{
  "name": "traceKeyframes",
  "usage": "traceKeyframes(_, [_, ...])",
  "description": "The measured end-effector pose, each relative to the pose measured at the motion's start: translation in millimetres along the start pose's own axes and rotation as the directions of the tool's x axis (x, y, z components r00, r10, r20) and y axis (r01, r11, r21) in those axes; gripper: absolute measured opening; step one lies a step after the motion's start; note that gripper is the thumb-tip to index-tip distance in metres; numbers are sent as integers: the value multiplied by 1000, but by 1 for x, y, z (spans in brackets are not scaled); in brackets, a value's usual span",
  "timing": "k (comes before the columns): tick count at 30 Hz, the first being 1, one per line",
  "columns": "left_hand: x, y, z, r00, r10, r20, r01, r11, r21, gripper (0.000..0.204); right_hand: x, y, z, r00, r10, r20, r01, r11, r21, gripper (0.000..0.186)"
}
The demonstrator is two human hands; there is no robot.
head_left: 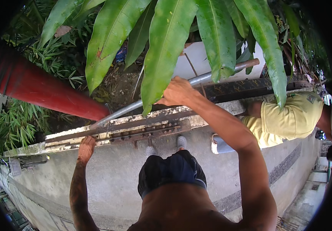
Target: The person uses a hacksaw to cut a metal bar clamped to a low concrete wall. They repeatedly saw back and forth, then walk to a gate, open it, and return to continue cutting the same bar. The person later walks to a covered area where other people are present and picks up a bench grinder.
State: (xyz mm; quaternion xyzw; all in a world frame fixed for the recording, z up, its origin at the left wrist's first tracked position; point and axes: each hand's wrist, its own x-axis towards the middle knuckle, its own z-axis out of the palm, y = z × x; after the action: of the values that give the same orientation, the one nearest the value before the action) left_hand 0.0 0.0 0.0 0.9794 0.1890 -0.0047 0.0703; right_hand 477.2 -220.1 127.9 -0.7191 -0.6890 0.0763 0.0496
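My right hand (178, 91) is closed around a long grey metal pipe (125, 111). The pipe slants from the top of a low wall up to the right, and its far right end looks brown and rusty. Leaves cover part of it. My left hand (86, 149) is lower, at the wall's near edge, with its fingers pinched on a thin metal rod (103, 142). This rod runs along a rusty board (150, 131) with several pegs or bolts, on the wall top. Where the rod meets the pipe's lower end is too small to make out.
Large green leaves (170, 46) hang over the work. A red post (54, 92) leans in from the left behind the wall (27, 150). At the right, a person in a yellow shirt (293, 115) is close to the wall. Concrete pavement (112, 177) lies below.
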Motion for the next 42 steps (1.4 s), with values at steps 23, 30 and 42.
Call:
traceKeyframes(23, [9,12,7,991,42,-123,-55,993,-102,15,-83,119,17,966,-47,-255,31,997,-66,31])
traceKeyframes(30, [3,6,6,995,77,-62,-79,996,-40,13,-90,112,-15,969,5,-246,-29,995,-95,27])
traceKeyframes(42, [10,33,9,998,-40,-43,36,995,-94,32,-178,243,10,960,231,-161,-234,972,3,33])
